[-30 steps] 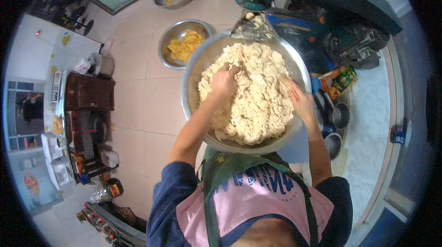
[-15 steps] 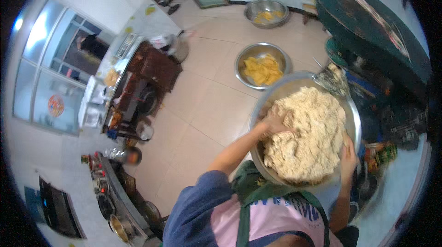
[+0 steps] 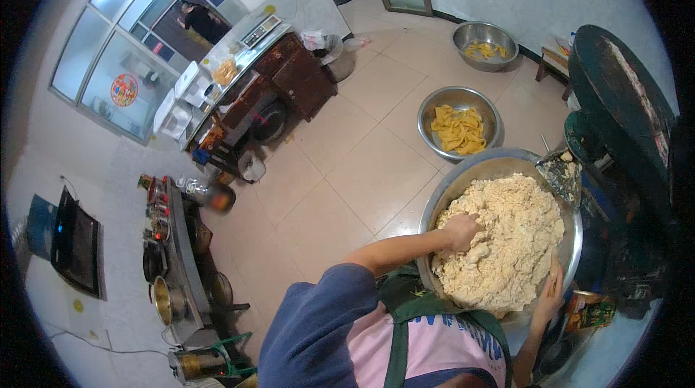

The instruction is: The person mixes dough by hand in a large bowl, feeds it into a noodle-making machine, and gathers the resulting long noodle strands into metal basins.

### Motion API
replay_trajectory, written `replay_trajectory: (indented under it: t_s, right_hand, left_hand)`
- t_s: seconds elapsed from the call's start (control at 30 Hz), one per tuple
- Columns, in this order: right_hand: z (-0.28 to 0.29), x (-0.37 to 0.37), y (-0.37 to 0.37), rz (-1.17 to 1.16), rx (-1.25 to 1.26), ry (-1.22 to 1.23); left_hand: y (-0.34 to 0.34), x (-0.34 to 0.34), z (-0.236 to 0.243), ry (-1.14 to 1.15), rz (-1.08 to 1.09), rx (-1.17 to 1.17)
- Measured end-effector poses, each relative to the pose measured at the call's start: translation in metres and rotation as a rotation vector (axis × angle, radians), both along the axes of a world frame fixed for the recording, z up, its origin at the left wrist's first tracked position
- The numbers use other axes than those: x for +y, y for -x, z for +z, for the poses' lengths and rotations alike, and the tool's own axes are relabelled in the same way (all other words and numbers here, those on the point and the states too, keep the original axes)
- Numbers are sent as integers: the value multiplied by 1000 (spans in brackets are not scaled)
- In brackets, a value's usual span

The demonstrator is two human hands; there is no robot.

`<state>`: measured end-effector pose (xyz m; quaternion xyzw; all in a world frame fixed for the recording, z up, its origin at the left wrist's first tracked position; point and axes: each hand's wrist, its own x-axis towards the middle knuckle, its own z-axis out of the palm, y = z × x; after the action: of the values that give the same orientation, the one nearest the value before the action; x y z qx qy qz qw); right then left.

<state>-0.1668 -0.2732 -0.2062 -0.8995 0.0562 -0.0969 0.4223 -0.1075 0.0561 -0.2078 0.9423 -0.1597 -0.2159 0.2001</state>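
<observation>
A large steel bowl (image 3: 577, 239) holds a big mound of pale, crumbly dough (image 3: 517, 236). My left hand (image 3: 461, 233) is on the left part of the dough, its fingers curled and partly sunk into it. At the near right side of the bowl, my right hand (image 3: 549, 300) grips the rim, with finger ends showing along the dough's edge. A wide metal scraper or shovel-like tool (image 3: 561, 176), smeared with dough, rests across the bowl's far right rim.
Beyond the bowl, a steel basin (image 3: 426, 116) of yellow strips stands on the tiled floor (image 3: 340, 163), with another basin (image 3: 461, 33) farther back. A dark green round board (image 3: 615, 91) leans at right. A brown cabinet (image 3: 304, 77) and a stove counter (image 3: 188, 258) stand left.
My left hand has gone from spread fingers on the dough to curled ones. My right hand stays at the bowl's right side. The view has shifted, so the room appears lower and farther right.
</observation>
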Motion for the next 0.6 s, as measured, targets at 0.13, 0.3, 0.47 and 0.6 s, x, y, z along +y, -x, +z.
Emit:
replay_trajectory:
  t_s: [0.13, 0.3, 0.47, 0.6]
  right_hand:
    - [-7, -12, 0, -42, 119, -4]
    - [29, 6, 2, -67, 190, -78]
    - [7, -7, -2, -75, 99, -87]
    - [4, -5, -8, -41, -70, -17]
  left_hand:
    - [-5, -11, 48, 206, 140, 140]
    - [-38, -33, 109, 395, -171, -194]
    - [-98, -72, 123, 442, -275, -575]
    - [-153, -109, 97, 316, -139, -702]
